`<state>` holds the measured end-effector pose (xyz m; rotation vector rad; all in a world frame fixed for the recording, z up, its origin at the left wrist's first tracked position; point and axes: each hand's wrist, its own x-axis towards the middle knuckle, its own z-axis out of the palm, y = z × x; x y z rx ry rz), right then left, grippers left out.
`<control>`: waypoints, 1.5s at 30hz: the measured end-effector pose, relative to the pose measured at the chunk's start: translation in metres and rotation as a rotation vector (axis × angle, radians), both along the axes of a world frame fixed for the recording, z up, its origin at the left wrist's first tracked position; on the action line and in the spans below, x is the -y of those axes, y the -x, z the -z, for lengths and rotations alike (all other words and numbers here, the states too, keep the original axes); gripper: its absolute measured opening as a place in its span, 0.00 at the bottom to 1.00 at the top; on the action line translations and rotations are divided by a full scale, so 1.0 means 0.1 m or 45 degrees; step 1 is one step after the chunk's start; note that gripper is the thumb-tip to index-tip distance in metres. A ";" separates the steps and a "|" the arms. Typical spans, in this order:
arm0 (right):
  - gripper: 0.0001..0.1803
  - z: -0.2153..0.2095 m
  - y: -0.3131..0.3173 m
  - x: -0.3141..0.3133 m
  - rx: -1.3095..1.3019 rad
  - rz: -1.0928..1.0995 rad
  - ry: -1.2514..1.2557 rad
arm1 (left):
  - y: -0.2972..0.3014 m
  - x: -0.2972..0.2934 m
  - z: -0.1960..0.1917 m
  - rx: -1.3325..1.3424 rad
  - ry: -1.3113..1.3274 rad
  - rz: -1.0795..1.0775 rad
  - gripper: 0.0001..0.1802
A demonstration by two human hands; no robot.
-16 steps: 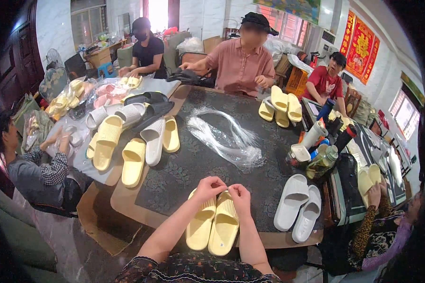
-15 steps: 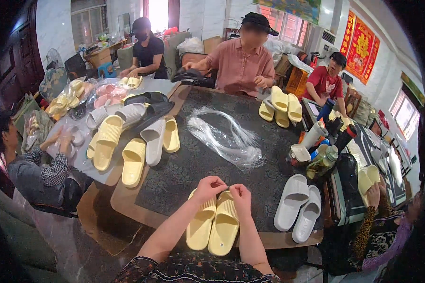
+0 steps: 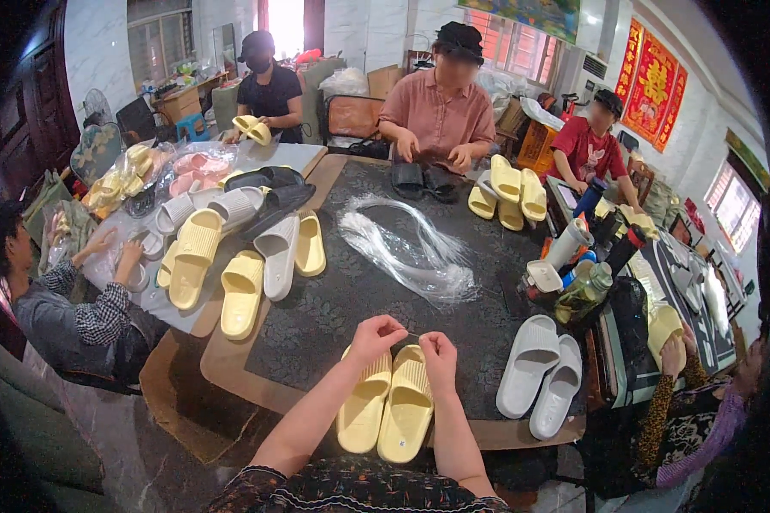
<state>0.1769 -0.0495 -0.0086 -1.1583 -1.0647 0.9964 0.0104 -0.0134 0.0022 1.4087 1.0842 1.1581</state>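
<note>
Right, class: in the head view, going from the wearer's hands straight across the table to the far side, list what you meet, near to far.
Yellow slipper pair → left hand and right hand pinching at its far end → bundle of clear plastic strands → black slippers → person in a pink shirt.

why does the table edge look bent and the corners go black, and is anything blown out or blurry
Head view: the fisheye lens curves the table edge and leaves black corners. The doorway at the back is blown out white. Daylight leaves glare on the clear plastic bags. The left hand, right hand and yellow slippers look sharp; things near the rim look squeezed and soft.
</note>
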 end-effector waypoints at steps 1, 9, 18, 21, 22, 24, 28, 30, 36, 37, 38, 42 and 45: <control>0.04 0.00 0.00 0.00 0.050 -0.040 0.008 | 0.00 0.00 0.01 -0.038 -0.001 0.064 0.08; 0.04 0.06 -0.01 -0.03 -0.020 0.061 -0.013 | 0.00 -0.01 0.01 -0.014 -0.016 0.052 0.09; 0.05 0.03 0.01 -0.02 -0.106 0.090 -0.095 | -0.01 -0.01 0.02 -0.034 0.034 0.067 0.09; 0.04 -0.04 0.01 0.01 0.047 -0.059 0.024 | -0.01 -0.02 0.05 -0.040 -0.075 0.102 0.09; 0.04 -0.03 0.00 0.01 0.078 -0.070 0.016 | -0.04 0.01 0.01 -0.084 -0.034 0.130 0.08; 0.04 0.00 -0.01 0.00 0.108 -0.082 0.005 | -0.07 0.04 -0.06 -0.109 0.004 0.121 0.08; 0.05 0.06 -0.01 -0.03 -0.085 0.026 -0.048 | -0.03 0.00 0.01 0.015 -0.042 0.069 0.08; 0.05 0.06 -0.01 -0.03 -0.022 -0.014 -0.035 | -0.03 0.02 -0.02 -0.061 -0.038 0.104 0.08; 0.06 0.03 0.00 -0.01 -0.045 0.033 0.002 | -0.03 0.05 -0.07 -0.008 -0.032 0.053 0.09; 0.06 0.02 0.00 -0.01 -0.089 0.049 -0.004 | -0.03 0.05 -0.07 -0.008 -0.032 0.053 0.09; 0.06 0.01 -0.01 0.00 -0.088 0.049 -0.004 | -0.03 0.04 -0.07 0.005 -0.012 0.073 0.09; 0.04 -0.02 0.01 0.00 0.074 -0.080 0.050 | -0.03 0.06 -0.08 -0.142 -0.036 0.176 0.09; 0.04 0.01 -0.01 -0.01 -0.066 0.040 0.027 | -0.04 0.05 -0.07 -0.105 -0.051 0.067 0.09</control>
